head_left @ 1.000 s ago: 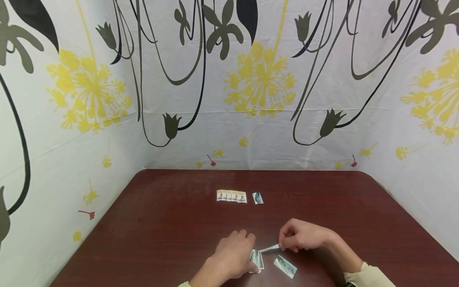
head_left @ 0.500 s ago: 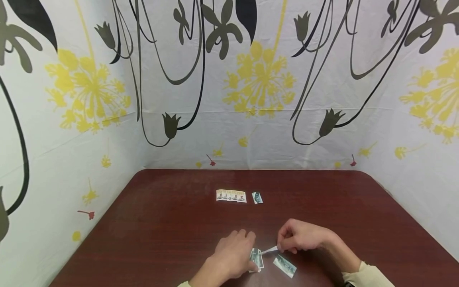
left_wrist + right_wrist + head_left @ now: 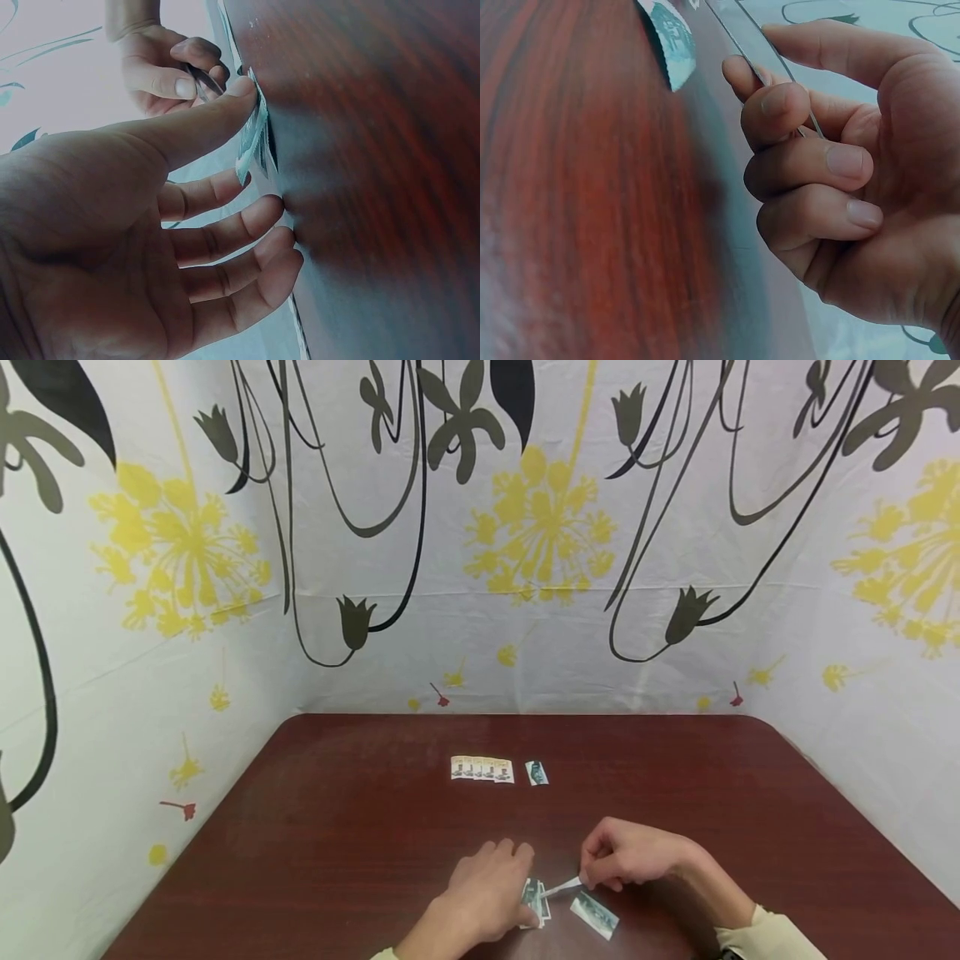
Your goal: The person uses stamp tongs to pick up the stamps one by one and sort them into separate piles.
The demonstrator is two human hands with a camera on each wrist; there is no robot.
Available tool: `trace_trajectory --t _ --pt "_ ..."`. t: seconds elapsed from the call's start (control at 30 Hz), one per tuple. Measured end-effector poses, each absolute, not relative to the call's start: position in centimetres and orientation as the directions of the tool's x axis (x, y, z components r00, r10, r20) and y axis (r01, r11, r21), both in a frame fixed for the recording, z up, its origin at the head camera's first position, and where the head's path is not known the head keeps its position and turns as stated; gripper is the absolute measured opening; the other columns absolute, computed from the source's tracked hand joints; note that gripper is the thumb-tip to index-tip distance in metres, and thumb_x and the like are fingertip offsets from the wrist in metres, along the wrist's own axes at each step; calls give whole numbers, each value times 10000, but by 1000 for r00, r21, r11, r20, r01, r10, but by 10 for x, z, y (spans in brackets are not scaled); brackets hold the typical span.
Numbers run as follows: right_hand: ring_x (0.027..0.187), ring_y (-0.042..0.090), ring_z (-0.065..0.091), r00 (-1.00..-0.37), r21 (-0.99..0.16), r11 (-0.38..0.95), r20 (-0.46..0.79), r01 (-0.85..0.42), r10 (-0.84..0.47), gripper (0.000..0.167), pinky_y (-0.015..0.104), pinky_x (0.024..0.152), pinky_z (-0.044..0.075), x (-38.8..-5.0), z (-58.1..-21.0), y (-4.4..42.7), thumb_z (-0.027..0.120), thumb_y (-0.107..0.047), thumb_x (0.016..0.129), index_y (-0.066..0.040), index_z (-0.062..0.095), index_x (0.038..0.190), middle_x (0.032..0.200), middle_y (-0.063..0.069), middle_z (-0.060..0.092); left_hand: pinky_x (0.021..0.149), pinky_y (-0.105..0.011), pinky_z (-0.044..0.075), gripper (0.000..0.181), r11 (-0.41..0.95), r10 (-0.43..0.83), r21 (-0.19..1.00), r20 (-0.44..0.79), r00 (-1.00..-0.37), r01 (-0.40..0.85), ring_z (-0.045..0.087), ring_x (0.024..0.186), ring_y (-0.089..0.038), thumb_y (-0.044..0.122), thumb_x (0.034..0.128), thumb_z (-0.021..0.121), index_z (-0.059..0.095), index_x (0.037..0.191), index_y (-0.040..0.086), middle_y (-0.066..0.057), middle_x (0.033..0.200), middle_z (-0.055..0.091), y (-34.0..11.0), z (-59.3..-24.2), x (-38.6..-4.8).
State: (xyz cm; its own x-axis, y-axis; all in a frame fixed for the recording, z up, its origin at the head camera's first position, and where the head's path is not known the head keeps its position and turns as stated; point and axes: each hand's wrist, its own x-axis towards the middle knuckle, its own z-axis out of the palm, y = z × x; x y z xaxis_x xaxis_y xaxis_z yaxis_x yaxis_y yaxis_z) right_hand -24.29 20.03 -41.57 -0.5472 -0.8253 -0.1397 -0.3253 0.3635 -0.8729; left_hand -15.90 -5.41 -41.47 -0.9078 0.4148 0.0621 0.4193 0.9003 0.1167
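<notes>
The left hand (image 3: 487, 893) rests at a small overlapping pile of green-and-white stamp-like papers (image 3: 533, 897), its thumb pressing on the pile. In the left wrist view the other fingers of this hand (image 3: 150, 225) are relaxed and spread beside the papers (image 3: 261, 135). Between thumb and fingers, the right hand (image 3: 637, 853) holds thin metal tweezers (image 3: 564, 887), their tips at the pile's right edge. The right wrist view shows the two tweezer arms (image 3: 784, 64) apart near the fingertips, with the lower fingers curled. Whether the tips grip a paper cannot be told.
A single green paper (image 3: 595, 915) lies right of the pile on the dark red table (image 3: 337, 835). Farther back are a row of overlapping cream papers (image 3: 482, 769) and another green one (image 3: 537, 773). Patterned cloth (image 3: 450, 652) surrounds the table's back and sides.
The tweezer tips have shifted slightly down and left, onto the pile's right edge. The left hand stays in place with its thumb on the pile.
</notes>
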Motion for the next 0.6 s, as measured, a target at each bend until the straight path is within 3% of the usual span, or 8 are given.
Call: trace_trajectory --t 0.1,0.33,0.43,0.6 --pt "450 -43 405 -557 -870 374 -145 -321 -818 162 167 422 305 -243 -417 199 703 -88 902 43 716 807 551 234 475 640 -356 528 604 903 410 116 57 -910 414 615 877 -177 513 708 940 649 1131 197 20 993 650 -54 -415 -159" --pt "444 -59 394 -564 -865 393 -166 -310 -809 199 156 419 300 -243 -418 200 714 -117 915 45 702 800 550 -77 515 644 -357 533 616 902 411 116 63 -909 416 626 888 -177 510 708 938 651 1160 206 15 1014 662 -54 -415 -159" --pt "449 -63 398 -552 -868 381 -157 -318 -819 204 160 425 304 -243 -418 199 712 -118 927 41 701 799 550 -69 514 642 -355 527 608 902 411 120 60 -910 415 622 886 -176 508 716 935 647 1162 211 18 1015 659 -54 -415 -159" --pt "474 -44 414 -516 -890 323 -122 -321 -848 186 175 441 305 -243 -420 196 689 -85 942 56 699 822 544 188 456 643 -353 524 593 901 413 124 49 -910 416 621 889 -175 510 734 925 644 1165 214 21 1019 658 -54 -414 -159"
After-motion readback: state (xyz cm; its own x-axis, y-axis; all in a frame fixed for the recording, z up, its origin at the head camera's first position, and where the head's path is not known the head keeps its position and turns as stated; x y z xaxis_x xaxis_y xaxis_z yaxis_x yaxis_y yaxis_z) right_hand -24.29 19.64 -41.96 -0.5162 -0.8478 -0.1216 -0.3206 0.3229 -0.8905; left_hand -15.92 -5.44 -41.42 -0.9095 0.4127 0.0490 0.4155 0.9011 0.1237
